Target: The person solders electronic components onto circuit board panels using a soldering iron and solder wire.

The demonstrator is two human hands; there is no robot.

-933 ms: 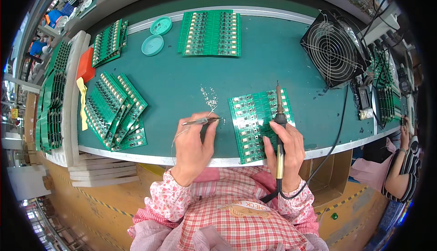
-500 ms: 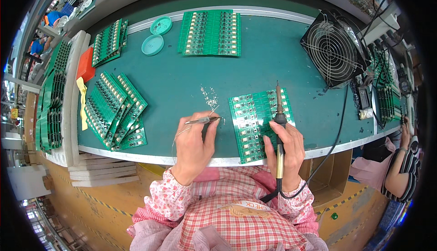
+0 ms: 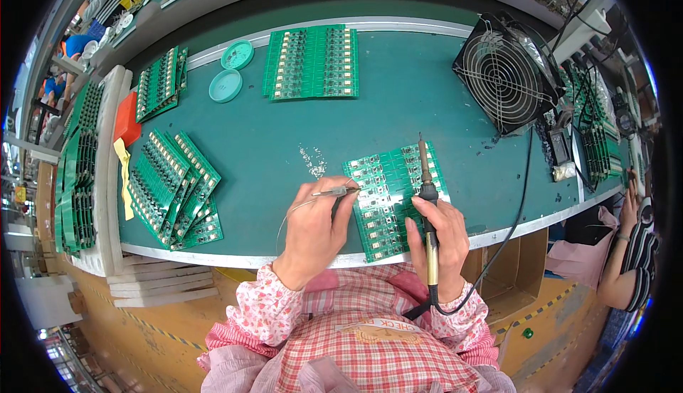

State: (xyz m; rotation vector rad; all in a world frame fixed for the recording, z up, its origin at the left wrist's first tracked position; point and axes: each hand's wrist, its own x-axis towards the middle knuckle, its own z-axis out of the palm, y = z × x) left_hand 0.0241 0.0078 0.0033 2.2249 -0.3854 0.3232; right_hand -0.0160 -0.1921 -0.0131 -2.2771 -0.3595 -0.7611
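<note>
"As you look along from your far left, what do you see?"

"Green boards (image 3: 78, 179) stand packed beside a pale foam slab (image 3: 112, 172). Next come a yellow strip (image 3: 124, 179), a red block (image 3: 126, 119) and a fanned pile of boards (image 3: 171, 186) on my green bench (image 3: 249, 137). Two round teal dishes (image 3: 225, 85) sit farther back, then a neat board stack (image 3: 311, 62)."

"And your left hand?"

"My left hand (image 3: 313, 233) pinches a slim metal tool (image 3: 329, 193) between thumb and fingers, and a thin wire trails from it. Small bright bits (image 3: 311, 159) lie scattered just beyond my knuckles."

"Where is the board you have before you?"

"The circuit board (image 3: 384, 197) lies flat near the front edge, between my two hands, which are apart. The tool's tip is over its left edge; I can't tell whether it touches."

"And the right?"

"My right hand (image 3: 445, 236) is wrapped round a soldering iron (image 3: 427, 192), its tip pointing away from me past the board's far edge. Farther right stands a black fan (image 3: 501, 76), then more boards (image 3: 601, 144), and a co-worker's arm (image 3: 617, 275) at the rim."
</note>
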